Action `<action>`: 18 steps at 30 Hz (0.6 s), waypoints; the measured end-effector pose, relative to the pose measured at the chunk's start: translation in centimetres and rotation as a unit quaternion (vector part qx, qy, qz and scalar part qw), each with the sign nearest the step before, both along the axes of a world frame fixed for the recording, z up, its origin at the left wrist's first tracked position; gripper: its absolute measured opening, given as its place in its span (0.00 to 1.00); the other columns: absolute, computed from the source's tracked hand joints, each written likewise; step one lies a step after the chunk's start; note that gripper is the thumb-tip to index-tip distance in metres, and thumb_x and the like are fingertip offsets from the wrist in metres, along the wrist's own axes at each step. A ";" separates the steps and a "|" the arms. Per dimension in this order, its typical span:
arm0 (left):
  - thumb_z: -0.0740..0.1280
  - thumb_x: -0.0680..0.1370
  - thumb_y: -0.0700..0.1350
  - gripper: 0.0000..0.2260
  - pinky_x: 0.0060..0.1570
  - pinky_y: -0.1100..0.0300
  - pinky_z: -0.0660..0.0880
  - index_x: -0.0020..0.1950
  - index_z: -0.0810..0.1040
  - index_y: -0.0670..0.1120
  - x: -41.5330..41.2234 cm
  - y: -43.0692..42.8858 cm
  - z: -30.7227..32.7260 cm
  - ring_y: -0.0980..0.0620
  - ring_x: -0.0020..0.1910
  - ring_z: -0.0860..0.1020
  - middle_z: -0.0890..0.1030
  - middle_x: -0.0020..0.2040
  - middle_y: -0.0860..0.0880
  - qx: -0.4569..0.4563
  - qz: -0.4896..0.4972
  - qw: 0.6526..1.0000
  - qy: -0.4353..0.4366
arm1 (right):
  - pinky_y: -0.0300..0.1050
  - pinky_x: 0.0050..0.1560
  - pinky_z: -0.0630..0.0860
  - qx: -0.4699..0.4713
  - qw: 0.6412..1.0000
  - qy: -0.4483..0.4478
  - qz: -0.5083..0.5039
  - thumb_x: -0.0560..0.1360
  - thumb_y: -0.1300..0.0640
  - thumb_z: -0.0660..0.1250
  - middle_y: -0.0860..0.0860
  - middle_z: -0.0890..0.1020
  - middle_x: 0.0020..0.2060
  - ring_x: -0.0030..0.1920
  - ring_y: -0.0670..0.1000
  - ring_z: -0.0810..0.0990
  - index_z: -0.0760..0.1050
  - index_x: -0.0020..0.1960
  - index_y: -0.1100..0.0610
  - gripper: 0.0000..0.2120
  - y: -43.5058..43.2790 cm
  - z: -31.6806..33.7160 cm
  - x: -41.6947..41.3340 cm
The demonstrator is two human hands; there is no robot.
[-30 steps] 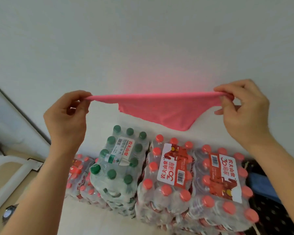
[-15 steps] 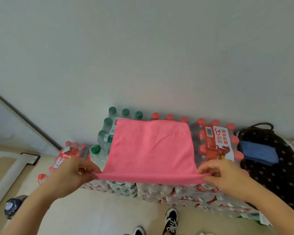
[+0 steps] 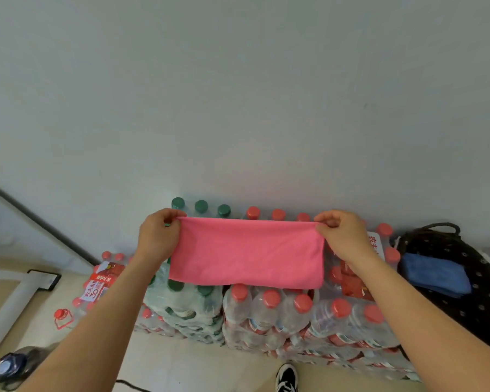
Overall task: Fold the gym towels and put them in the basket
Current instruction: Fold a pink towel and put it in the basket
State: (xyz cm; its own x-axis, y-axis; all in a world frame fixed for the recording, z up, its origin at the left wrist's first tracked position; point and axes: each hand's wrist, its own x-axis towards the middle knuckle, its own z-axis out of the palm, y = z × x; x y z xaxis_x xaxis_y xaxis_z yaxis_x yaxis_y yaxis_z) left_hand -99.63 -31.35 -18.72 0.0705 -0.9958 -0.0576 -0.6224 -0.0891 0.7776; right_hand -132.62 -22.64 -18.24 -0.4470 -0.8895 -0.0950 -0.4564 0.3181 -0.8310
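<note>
A pink towel (image 3: 246,251) lies folded in half on top of shrink-wrapped packs of water bottles (image 3: 269,309), its fold along the near edge. My left hand (image 3: 157,236) pinches its far left corner and my right hand (image 3: 341,236) pinches its far right corner. A folded blue towel (image 3: 436,274) sits on a black dotted bag or basket (image 3: 481,301) at the right.
A grey wall rises right behind the bottle packs. More red-capped packs (image 3: 99,284) stand lower at the left. A white frame (image 3: 9,304) and a dark round object (image 3: 10,364) lie on the floor at the left. A black-and-white shoe (image 3: 286,377) shows below.
The pink towel was held up spread in the air, then laid over the bottle packs. My hands then carried its near edge to the far edge, folding it in half.
</note>
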 end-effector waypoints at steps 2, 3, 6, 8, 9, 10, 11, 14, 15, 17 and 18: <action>0.60 0.76 0.35 0.13 0.51 0.58 0.71 0.53 0.82 0.45 -0.4 -0.8 -0.4 0.52 0.48 0.76 0.81 0.50 0.49 0.004 0.001 1.000 -0.022 | 0.39 0.47 0.73 0.010 1.000 0.011 0.003 0.73 0.66 0.68 0.47 0.82 0.41 0.45 0.48 0.80 0.79 0.43 0.53 0.08 -1.0 -0.6 -0.1; 0.60 0.76 0.35 0.13 0.52 0.58 0.71 0.53 0.82 0.45 -0.5 -1.1 -0.7 0.51 0.49 0.76 0.81 0.50 0.49 0.009 0.006 1.000 -0.027 | 0.39 0.48 0.73 0.015 1.000 0.015 0.007 0.73 0.66 0.68 0.47 0.82 0.41 0.46 0.48 0.80 0.79 0.44 0.53 0.08 -1.3 -1.0 -0.2; 0.60 0.75 0.35 0.13 0.53 0.55 0.72 0.53 0.81 0.45 -0.7 -1.8 -1.5 0.49 0.49 0.76 0.81 0.49 0.49 0.027 0.019 0.999 -0.037 | 0.41 0.49 0.74 0.030 0.999 0.033 0.021 0.75 0.65 0.67 0.47 0.82 0.43 0.46 0.47 0.80 0.79 0.47 0.54 0.07 -1.9 -1.7 -0.3; 0.61 0.75 0.35 0.12 0.52 0.56 0.72 0.52 0.81 0.46 -0.8 -1.9 -1.9 0.49 0.49 0.76 0.80 0.49 0.49 0.034 0.023 0.998 -0.047 | 0.40 0.48 0.73 0.038 0.997 0.057 0.032 0.75 0.64 0.66 0.48 0.82 0.45 0.45 0.46 0.79 0.80 0.49 0.55 0.07 -2.2 -2.1 -0.4; 0.61 0.75 0.35 0.12 0.52 0.57 0.71 0.52 0.81 0.46 -0.8 -1.9 -2.0 0.50 0.48 0.76 0.80 0.48 0.50 0.032 0.023 0.998 -0.052 | 0.39 0.47 0.72 0.042 0.996 0.070 0.037 0.75 0.63 0.66 0.49 0.82 0.46 0.45 0.46 0.78 0.80 0.49 0.55 0.07 -2.3 -2.3 -0.3; 0.61 0.75 0.36 0.12 0.51 0.58 0.70 0.52 0.81 0.47 -0.9 -2.0 -2.2 0.50 0.48 0.75 0.80 0.48 0.50 0.028 0.024 0.998 -0.059 | 0.39 0.47 0.71 0.044 0.995 0.080 0.041 0.76 0.63 0.66 0.49 0.83 0.47 0.45 0.46 0.78 0.80 0.50 0.55 0.07 -2.4 -2.4 -0.2; 0.61 0.76 0.36 0.12 0.50 0.58 0.70 0.52 0.80 0.47 -1.0 -2.0 -2.3 0.50 0.48 0.75 0.80 0.48 0.50 0.024 0.025 0.997 -0.064 | 0.38 0.47 0.71 0.046 0.994 0.090 0.042 0.76 0.63 0.65 0.50 0.83 0.48 0.45 0.46 0.78 0.80 0.51 0.56 0.07 -2.5 -2.5 -0.1; 0.61 0.76 0.37 0.11 0.48 0.58 0.69 0.53 0.79 0.48 -1.4 -2.2 -2.4 0.51 0.47 0.74 0.78 0.47 0.52 0.020 0.025 0.996 -0.079 | 0.36 0.47 0.69 0.051 0.989 0.128 0.046 0.76 0.63 0.65 0.51 0.84 0.49 0.44 0.45 0.77 0.80 0.53 0.57 0.08 -2.4 -2.6 0.2; 0.61 0.77 0.38 0.10 0.47 0.58 0.68 0.53 0.78 0.48 -1.4 -2.2 -2.5 0.51 0.47 0.74 0.78 0.46 0.52 0.019 0.023 0.996 -0.086 | 0.36 0.47 0.69 0.052 0.987 0.142 0.049 0.76 0.63 0.65 0.51 0.84 0.49 0.45 0.46 0.78 0.80 0.54 0.57 0.09 -2.4 -2.6 0.3; 0.61 0.77 0.38 0.10 0.47 0.58 0.68 0.55 0.78 0.47 -1.4 -2.1 -2.9 0.51 0.46 0.74 0.78 0.47 0.52 0.012 0.016 0.995 -0.099 | 0.37 0.48 0.71 0.055 0.983 0.162 0.058 0.77 0.62 0.65 0.52 0.84 0.51 0.47 0.49 0.80 0.80 0.55 0.57 0.09 -2.2 -2.9 0.3; 0.61 0.77 0.39 0.10 0.48 0.58 0.69 0.56 0.77 0.47 -1.3 -2.0 -3.2 0.51 0.46 0.74 0.78 0.47 0.51 0.006 0.015 0.994 -0.104 | 0.38 0.49 0.73 0.061 0.982 0.168 0.064 0.77 0.61 0.64 0.52 0.83 0.51 0.48 0.50 0.81 0.79 0.56 0.57 0.09 -2.1 -3.0 0.4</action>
State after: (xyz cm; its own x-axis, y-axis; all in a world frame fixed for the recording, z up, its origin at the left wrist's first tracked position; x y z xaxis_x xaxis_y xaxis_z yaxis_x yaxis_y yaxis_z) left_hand -100.97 -33.38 -21.91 0.1110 -0.9925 -0.0510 -0.7672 -0.1181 0.6304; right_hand -132.25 -24.78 -21.24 -0.3574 -0.9313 -0.0706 -0.7403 0.3286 -0.5866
